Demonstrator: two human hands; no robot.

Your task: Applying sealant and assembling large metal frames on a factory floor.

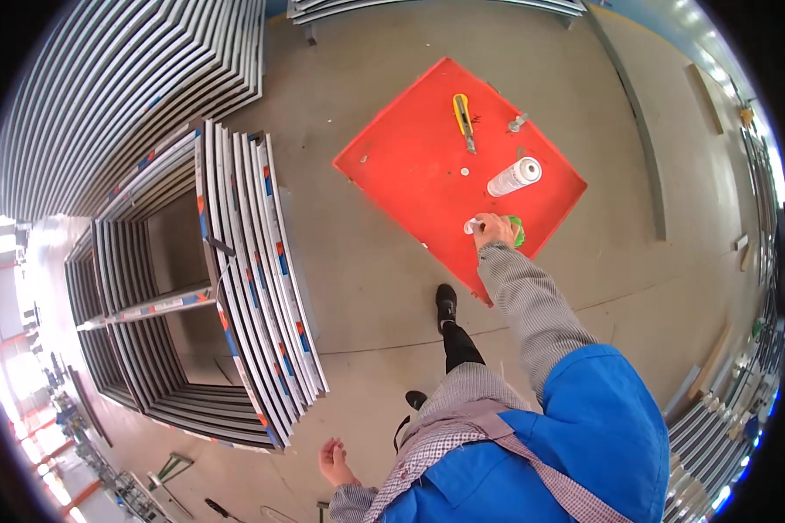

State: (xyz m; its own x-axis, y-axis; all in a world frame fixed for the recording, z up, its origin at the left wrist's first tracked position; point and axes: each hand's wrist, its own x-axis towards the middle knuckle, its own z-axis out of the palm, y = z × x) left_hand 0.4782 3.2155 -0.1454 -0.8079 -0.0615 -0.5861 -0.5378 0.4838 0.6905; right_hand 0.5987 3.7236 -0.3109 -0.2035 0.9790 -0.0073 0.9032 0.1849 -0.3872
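Note:
My right hand reaches over the near corner of a red square tabletop, its fingers closed on a small white piece whose kind I cannot make out. Right beside that hand, partly covered by it, is a green object. A white cylindrical canister lies just beyond. Farther off are a yellow utility knife with its blade toward me, and a small pale fitting. A white round cap lies left of the canister. Down at my left side hangs my left hand, holding nothing, fingers loosely bent.
Stacked metal frames stand on the floor to my left, with more frames behind them. A long grey bar lies on the floor at the right. Long profiles are piled at the lower right.

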